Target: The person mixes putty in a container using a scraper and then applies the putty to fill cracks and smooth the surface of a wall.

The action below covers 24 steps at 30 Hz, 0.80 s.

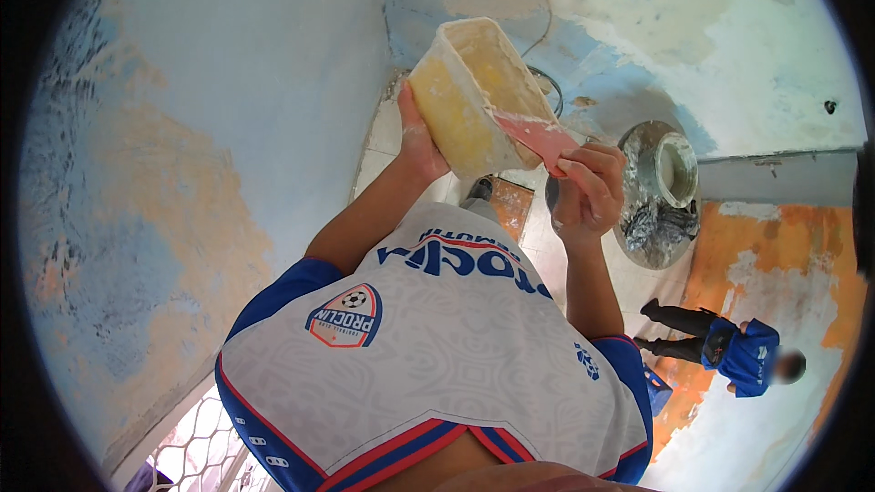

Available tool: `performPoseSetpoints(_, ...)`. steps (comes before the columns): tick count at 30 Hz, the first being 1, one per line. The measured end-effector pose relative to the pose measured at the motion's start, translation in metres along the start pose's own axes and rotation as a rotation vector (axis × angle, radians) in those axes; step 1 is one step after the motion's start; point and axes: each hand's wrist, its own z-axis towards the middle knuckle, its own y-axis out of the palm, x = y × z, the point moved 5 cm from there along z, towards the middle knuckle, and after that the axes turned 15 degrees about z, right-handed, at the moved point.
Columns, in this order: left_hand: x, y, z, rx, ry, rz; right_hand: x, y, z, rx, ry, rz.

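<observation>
My left hand (421, 138) grips the near left side of a yellowish plastic tub (449, 120), which is tilted and smeared with whitish paste inside and on its rim. In my right hand (591, 184) is a red putty spreader (540, 138), pinched between thumb and fingers. White paste coats the spreader's edge, which lies against the tub's rim on the right. How much paste the tub holds, I cannot tell.
Patchy blue and cream walls (173, 128) rise at left and ahead. At right, a round, stained surface (638, 235) carries a whitish bucket (676, 171) and crumpled dark plastic (670, 222). Farther right, a person in a blue shirt (743, 355) stands near a blue crate (656, 390). A metal grille (205, 442) is at lower left.
</observation>
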Motion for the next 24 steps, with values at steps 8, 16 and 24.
performPoseSetpoints(8, 0.006, -0.010, -0.002, -0.017, 0.070, -0.012, 0.004, 0.020, -0.004, 0.033, 0.002, -0.009)
performPoseSetpoints(16, -0.001, -0.009, -0.006, -0.024, -0.006, -0.020, 0.001, 0.035, -0.002, 0.010, 0.044, -0.023)
performPoseSetpoints(24, -0.012, -0.005, -0.003, -0.030, -0.007, 0.106, 0.006, 0.025, 0.000, 0.039, 0.088, -0.040)
